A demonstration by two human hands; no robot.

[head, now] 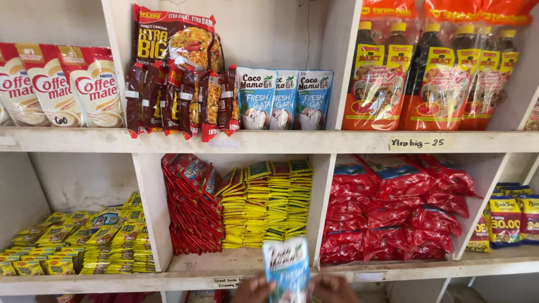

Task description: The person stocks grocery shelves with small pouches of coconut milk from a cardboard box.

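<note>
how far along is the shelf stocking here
Done, by the look of it: three blue pouches already stand in a row on the upper shelf, and the red sachets and yellow sachets below are stacked. In hand: both hands, left hand and right hand, hold one more blue pouch at the bottom edge. Left: that pouch is not yet on any shelf.

A single head-worn view faces the white shelves (269, 141) nearly straight on, close enough that two tiers fill the frame. It sits about level with the upper shelf board, tilted slightly down. The hands (295, 289) and a pouch (286, 268) just enter at the bottom edge.
</note>
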